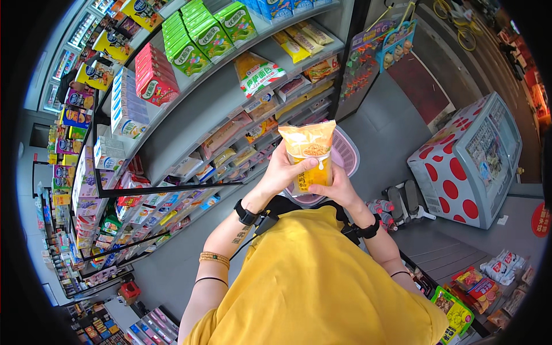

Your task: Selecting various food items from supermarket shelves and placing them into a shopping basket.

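Note:
A yellow snack packet point(308, 138) with a food picture on its front stands upright before my chest, gripped from both sides. My left hand point(280, 172) wraps around its left edge, the thumb lying across the front. On the other side, my right hand point(338, 187) holds the lower right part, thumb pressed on the front. The fingers behind the packet are hidden. Below and beyond the hands is a pale pink plastic basket point(348, 150), partly covered by the packet and hands; its inside is mostly hidden.
Ahead and left is a grey shelf unit point(195, 126) with bread packets point(259, 75), green drink cartons point(198, 43) and red cartons point(155, 77). A red-dotted white freezer point(454, 167) stands at right. Bottles with red caps point(382, 208) stand near my right forearm. Snack bags point(477, 287) are at lower right.

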Tool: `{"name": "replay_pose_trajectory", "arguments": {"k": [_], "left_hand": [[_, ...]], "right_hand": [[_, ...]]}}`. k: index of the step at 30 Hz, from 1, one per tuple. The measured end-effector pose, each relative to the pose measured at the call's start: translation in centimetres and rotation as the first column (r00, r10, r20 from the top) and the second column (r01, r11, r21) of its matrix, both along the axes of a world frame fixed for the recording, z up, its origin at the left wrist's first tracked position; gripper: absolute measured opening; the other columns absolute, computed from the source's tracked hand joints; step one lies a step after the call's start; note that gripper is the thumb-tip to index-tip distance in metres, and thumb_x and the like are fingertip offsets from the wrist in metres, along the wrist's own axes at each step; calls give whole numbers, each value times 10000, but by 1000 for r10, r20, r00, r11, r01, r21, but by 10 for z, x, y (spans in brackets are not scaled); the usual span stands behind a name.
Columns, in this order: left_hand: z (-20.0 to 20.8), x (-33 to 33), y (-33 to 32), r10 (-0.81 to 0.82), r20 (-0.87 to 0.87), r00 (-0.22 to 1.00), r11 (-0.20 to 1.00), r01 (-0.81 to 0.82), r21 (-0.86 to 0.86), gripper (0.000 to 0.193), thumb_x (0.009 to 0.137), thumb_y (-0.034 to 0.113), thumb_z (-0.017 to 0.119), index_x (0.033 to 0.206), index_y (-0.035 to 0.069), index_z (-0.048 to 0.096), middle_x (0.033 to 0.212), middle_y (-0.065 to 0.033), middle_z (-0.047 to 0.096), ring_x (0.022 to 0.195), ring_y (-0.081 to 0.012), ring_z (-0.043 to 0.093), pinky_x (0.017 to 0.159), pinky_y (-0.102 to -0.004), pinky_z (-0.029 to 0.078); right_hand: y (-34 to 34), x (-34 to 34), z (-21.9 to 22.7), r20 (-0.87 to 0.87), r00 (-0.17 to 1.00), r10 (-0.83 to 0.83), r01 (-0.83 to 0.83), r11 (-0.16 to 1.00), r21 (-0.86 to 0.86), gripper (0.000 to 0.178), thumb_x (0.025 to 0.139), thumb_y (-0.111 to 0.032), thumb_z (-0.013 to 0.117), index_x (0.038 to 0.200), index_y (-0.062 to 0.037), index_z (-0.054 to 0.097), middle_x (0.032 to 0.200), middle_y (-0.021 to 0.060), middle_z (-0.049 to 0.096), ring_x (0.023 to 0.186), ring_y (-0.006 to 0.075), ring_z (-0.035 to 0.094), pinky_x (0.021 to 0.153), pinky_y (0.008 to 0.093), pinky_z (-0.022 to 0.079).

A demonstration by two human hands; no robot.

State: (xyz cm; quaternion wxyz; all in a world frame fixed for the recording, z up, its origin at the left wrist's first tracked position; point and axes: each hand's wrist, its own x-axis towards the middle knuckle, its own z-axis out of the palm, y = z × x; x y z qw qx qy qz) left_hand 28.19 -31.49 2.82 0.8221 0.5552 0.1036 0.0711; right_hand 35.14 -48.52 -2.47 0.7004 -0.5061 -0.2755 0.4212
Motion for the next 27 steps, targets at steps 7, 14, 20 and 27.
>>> {"name": "replay_pose_trajectory", "arguments": {"k": [7, 14, 20, 27], "left_hand": [[-7, 7, -8, 60, -7, 998, 998, -60, 35, 579, 853, 85, 766, 1336, 18, 454, 1249, -78, 622, 1135, -160, 600, 988, -339, 481], [-7, -2, -14, 176, -2, 984, 983, -175, 61, 636, 837, 76, 781, 1354, 25, 414, 1259, -76, 606, 1157, -158, 583, 994, -340, 475], [-9, -12, -12, 217, -40, 975, 968, -210, 137, 668, 860, 105, 760, 1405, 29, 382, 1315, -72, 577, 1218, -167, 546, 1034, -343, 437], [-12, -3, 43, 300, 23, 954, 878, -286, 383, 487, 963, 233, 633, 1356, 23, 436, 1310, -99, 552, 1203, -164, 523, 1022, -311, 412]], "right_hand": [[-4, 19, -8, -22, 997, 68, -68, 997, -23, 657, 807, -183, 819, 1340, -16, 474, 1218, 55, 602, 1113, 144, 582, 963, 318, 471], [7, 33, -19, -63, 976, 206, -204, 978, 38, 713, 786, -201, 838, 1361, -29, 453, 1241, 49, 580, 1145, 152, 562, 982, 324, 454], [18, 33, -18, -91, 957, 274, -265, 959, 102, 745, 803, -214, 824, 1399, -36, 413, 1262, 47, 555, 1179, 159, 538, 1004, 328, 437], [20, 38, -21, -168, 965, 200, -193, 979, 58, 631, 869, -139, 739, 1399, -21, 416, 1287, 58, 562, 1167, 155, 553, 999, 321, 453]]}}
